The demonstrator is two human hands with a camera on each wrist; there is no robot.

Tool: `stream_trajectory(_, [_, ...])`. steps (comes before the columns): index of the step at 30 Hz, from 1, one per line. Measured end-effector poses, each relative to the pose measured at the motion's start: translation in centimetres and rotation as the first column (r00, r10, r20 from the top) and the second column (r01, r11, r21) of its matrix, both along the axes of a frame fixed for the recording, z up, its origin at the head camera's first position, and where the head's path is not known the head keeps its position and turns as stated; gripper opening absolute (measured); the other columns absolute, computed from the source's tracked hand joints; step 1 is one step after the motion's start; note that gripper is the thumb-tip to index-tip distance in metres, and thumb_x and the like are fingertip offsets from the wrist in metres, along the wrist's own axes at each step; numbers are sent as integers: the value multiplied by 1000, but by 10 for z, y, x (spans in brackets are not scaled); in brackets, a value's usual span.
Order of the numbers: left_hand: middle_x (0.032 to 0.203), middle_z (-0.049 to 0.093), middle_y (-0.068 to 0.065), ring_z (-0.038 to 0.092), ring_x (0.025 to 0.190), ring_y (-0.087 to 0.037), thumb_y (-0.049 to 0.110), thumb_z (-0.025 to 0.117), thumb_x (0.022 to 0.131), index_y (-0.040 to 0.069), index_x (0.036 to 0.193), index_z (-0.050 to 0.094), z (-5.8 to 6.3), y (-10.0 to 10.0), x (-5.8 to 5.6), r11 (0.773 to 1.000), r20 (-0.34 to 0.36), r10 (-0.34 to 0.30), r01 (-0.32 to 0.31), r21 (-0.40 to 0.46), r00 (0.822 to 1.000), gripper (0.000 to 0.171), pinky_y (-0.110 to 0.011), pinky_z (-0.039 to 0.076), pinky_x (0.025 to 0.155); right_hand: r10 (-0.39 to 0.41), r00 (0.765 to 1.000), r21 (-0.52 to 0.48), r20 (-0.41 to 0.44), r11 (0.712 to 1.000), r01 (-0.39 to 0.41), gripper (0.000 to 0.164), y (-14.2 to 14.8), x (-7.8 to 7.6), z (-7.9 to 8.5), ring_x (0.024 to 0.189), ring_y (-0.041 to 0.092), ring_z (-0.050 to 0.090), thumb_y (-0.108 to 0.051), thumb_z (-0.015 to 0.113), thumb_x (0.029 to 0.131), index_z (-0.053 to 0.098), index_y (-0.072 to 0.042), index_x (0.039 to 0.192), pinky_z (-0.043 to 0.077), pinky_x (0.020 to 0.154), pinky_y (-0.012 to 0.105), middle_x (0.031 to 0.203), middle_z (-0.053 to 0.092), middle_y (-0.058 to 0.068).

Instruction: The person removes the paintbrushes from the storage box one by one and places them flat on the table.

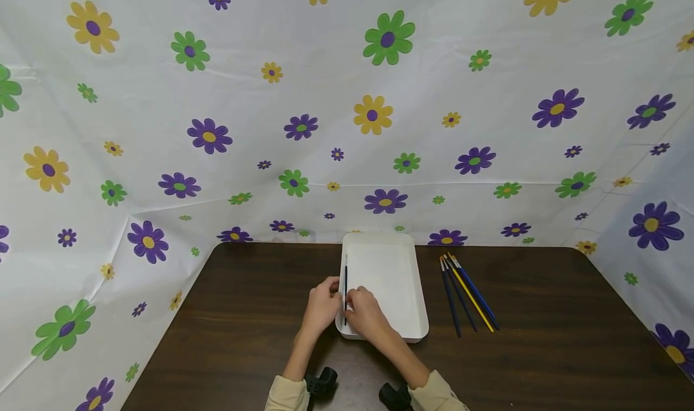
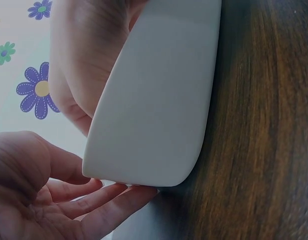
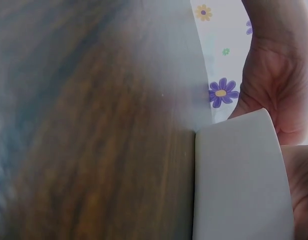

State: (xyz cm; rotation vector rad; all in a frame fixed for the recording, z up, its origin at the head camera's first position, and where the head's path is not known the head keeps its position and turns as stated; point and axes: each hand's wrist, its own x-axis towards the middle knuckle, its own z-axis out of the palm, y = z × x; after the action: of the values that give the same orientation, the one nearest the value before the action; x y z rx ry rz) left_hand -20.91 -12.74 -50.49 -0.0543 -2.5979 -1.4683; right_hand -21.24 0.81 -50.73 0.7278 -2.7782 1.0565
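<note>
A white rectangular tray [image 1: 387, 278] stands upright on the table. Along its left inner side lies a thin dark paintbrush [image 1: 346, 281], its length parallel to the tray's long wall. My left hand [image 1: 323, 302] grips the tray's left wall, thumb at the rim and fingers against the outside; the left wrist view shows this hand [image 2: 59, 195] at the tray's side [image 2: 154, 110]. Reaching over the front rim, my right hand [image 1: 365, 311] pinches the paintbrush near its lower end. In the right wrist view the tray wall [image 3: 241, 185] partly hides the right hand [image 3: 278, 80].
Several paintbrushes [image 1: 468, 293], dark blue, blue and yellow, lie fanned out right of the tray. The dark wooden table [image 1: 233, 314] ends at a white flowered sheet [image 1: 325, 97] behind it. Black bands [image 1: 321, 381] sit on both wrists.
</note>
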Motion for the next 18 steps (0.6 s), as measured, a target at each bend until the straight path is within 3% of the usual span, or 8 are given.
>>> stream_trajectory(5, [108,72,-26,72,92,-36,-8,56,90,-13,123,65,-1,0,-1,1000,-7,5,-5,-7,1000,35,-47,59,77,-66,998,20,17,998,66,14,4,0,4,66,16,47,16,69,75,63,5,80,43,57,28,73,55,7])
stream_trajectory(8, [108,72,-26,73,92,-36,-8,56,89,-13,123,65,-1,-1,0,1000,-8,4,-4,-8,1000,36,-47,59,76,-94,995,29,28,995,93,28,8,-1,7,59,13,37,20,64,71,50,-4,64,34,50,26,63,45,2])
stream_trajectory(11, [109,72,-27,72,92,-36,-8,55,90,-13,124,65,0,-1,0,1000,1,2,-2,-4,1000,36,-46,59,76,-121,992,31,48,992,119,44,12,-2,10,56,11,27,21,61,70,36,-13,58,23,48,23,59,32,-4])
stream_trajectory(18, [111,71,-27,72,93,-37,-7,54,92,-13,126,64,0,-1,1,1000,16,-3,3,8,1000,37,-47,59,77,-139,987,29,77,990,138,46,15,-4,10,54,11,26,20,60,70,34,-15,56,22,46,23,57,29,-6])
